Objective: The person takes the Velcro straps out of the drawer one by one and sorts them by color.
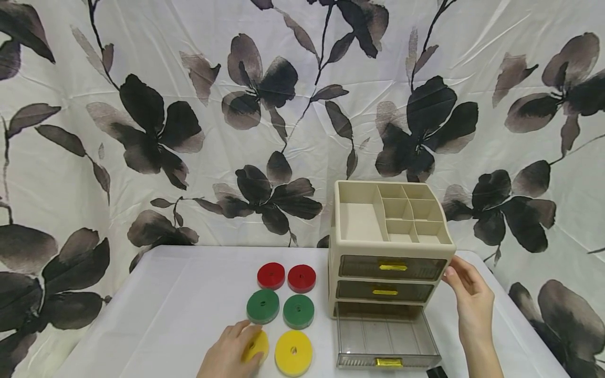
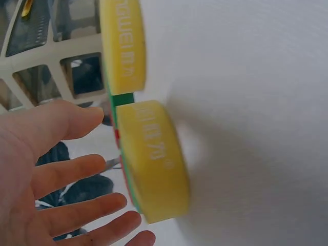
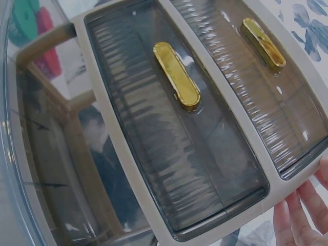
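Two yellow tape rolls lie flat at the table's front. My left hand (image 1: 231, 350) is spread around the left yellow tape roll (image 1: 256, 346); in the left wrist view (image 2: 77, 179) its fingers look apart from the roll's printed side. The right yellow tape roll (image 1: 293, 353) lies just beside it. A cream drawer cabinet (image 1: 394, 245) stands to the right, its clear bottom drawer (image 1: 387, 336) pulled out and holding nothing visible. My right hand (image 1: 470, 299) rests its fingertips against the cabinet's right side, with extended fingers (image 3: 300, 215) at the frame's edge.
Behind the yellow rolls lie two green tape rolls (image 1: 262, 306) and two red tape rolls (image 1: 271, 275). Open compartments (image 1: 359, 215) top the cabinet. A small black object (image 1: 437, 372) lies near the drawer's front right corner. A floral curtain (image 1: 264, 131) hangs behind the white table (image 1: 156, 315).
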Demonstrator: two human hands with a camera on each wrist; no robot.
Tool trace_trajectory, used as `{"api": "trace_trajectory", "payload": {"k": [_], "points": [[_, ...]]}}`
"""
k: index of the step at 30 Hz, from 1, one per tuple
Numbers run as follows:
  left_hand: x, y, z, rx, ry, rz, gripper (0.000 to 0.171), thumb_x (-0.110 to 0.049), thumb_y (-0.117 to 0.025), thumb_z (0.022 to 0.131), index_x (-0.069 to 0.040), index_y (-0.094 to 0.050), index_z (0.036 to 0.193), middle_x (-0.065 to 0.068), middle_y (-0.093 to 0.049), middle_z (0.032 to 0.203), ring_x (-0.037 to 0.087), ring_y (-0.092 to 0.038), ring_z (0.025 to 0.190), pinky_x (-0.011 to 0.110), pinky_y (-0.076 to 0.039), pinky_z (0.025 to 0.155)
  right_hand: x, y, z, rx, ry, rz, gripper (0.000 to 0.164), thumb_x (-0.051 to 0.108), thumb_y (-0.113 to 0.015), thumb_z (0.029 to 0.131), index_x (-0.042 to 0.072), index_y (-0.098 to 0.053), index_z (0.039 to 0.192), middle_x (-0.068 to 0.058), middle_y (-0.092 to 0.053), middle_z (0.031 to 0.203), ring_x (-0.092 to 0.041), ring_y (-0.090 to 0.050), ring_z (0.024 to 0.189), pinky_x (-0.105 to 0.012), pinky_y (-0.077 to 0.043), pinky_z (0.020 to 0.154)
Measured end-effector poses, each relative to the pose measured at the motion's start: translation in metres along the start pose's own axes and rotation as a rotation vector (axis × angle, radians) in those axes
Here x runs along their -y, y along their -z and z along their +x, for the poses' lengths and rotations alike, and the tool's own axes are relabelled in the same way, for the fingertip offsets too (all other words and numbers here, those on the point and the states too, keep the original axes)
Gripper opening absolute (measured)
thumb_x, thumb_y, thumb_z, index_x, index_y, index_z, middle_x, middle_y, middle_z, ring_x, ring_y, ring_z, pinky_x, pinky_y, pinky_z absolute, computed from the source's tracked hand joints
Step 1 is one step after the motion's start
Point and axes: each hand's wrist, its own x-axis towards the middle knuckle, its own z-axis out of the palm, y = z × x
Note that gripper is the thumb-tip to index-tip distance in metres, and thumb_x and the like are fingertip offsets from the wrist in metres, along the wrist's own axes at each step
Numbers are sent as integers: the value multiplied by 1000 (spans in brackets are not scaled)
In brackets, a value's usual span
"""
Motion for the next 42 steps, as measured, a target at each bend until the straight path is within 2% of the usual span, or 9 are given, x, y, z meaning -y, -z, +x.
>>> {"api": "trace_trajectory", "payload": {"k": [7,12,16,20,24,30,35,38,42], "points": [[-7,9,-3,-97,-67,63,47,-34,-78,76,-17,-65,118,11,-59,126,29,-57,105,52,-53,87,-1,0,0,-2,0,4,32,4,-61,92,-2,-60,123,10,-67,105,0,-65,95,-10,-51,78],[-17,9,-6,-142,-116,23,43,-31,-77,78,-17,-66,117,9,-61,123,27,-59,105,49,-55,86,-1,0,0,3,0,12,31,4,-61,92,-1,-61,122,10,-67,105,0,-65,94,-10,-51,79],[-26,6,-9,-130,-169,8,41,-33,-74,80,-16,-66,117,6,-62,121,25,-59,105,45,-56,86,-1,0,0,16,10,34,30,3,-61,92,0,-61,121,10,-68,105,0,-65,94,-10,-51,79],[-37,0,-11,-125,-265,52,39,-34,-71,83,-15,-66,117,2,-64,116,23,-60,102,40,-56,85,-2,0,0,19,10,35,30,3,-61,92,0,-61,121,10,-68,105,0,-66,94,-10,-51,79],[-48,-6,-13,-151,-358,66,35,-35,-68,85,-17,-67,114,-2,-67,109,18,-62,96,33,-56,82,-2,0,1,11,1,15,31,4,-61,92,0,-61,123,10,-67,106,0,-65,95,-10,-51,79],[-66,-13,-17,-167,-417,45,28,-34,-67,85,-19,-69,108,-6,-69,102,12,-61,88,25,-55,75,-2,1,1,9,-4,0,33,5,-61,92,-1,-60,124,10,-67,106,0,-65,96,-10,-51,80],[-82,-25,-22,-154,-463,116,26,-37,-66,86,-21,-69,106,-9,-68,98,7,-59,84,20,-55,75,-1,1,1,11,3,11,31,4,-60,92,0,-61,123,9,-67,106,0,-65,96,-10,-51,79],[-87,-34,-25,-168,-555,150,23,-38,-62,91,-21,-68,106,-11,-67,95,4,-57,80,16,-53,73,-1,2,0,18,8,27,30,3,-60,92,1,-61,122,9,-67,105,0,-66,94,-10,-51,79],[-91,-41,-26,-116,-710,109,32,-43,-51,97,-17,-65,110,-10,-66,97,1,-56,80,11,-49,72,-1,2,1,14,9,29,29,3,-60,92,1,-61,121,9,-67,105,0,-66,93,-10,-51,78]]}}
